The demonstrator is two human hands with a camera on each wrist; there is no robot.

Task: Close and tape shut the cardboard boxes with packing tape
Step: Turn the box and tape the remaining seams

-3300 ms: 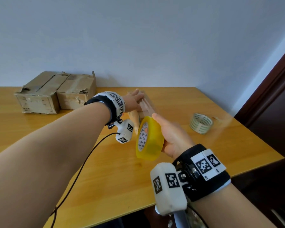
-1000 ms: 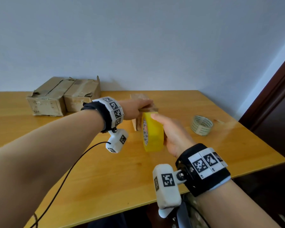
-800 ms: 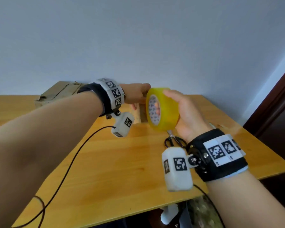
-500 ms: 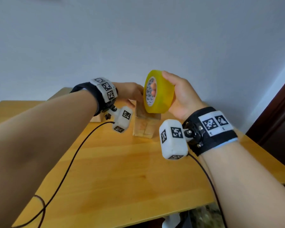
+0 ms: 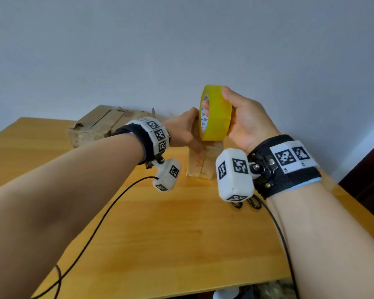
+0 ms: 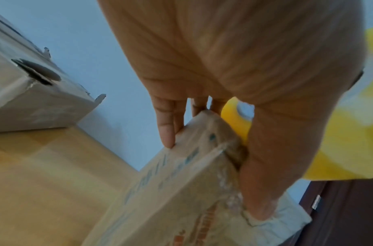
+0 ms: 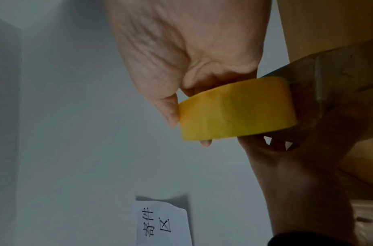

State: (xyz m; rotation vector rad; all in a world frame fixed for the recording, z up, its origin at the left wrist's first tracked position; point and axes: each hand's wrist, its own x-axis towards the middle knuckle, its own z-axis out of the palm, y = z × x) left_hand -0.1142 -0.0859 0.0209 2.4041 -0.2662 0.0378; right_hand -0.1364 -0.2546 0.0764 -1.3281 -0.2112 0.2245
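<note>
Only really readable bit is showing up in the right wrist view: a white paper sign on the wall is reading 寄件区 in black handwriting. The small cardboard box is carrying blue and red print, too blurry to read.

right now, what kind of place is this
Probably a small parcel-packing corner in a plain room: worn cardboard boxes on a wooden table by the wall, and a paper sign reading 寄件区, a sending area.
</note>
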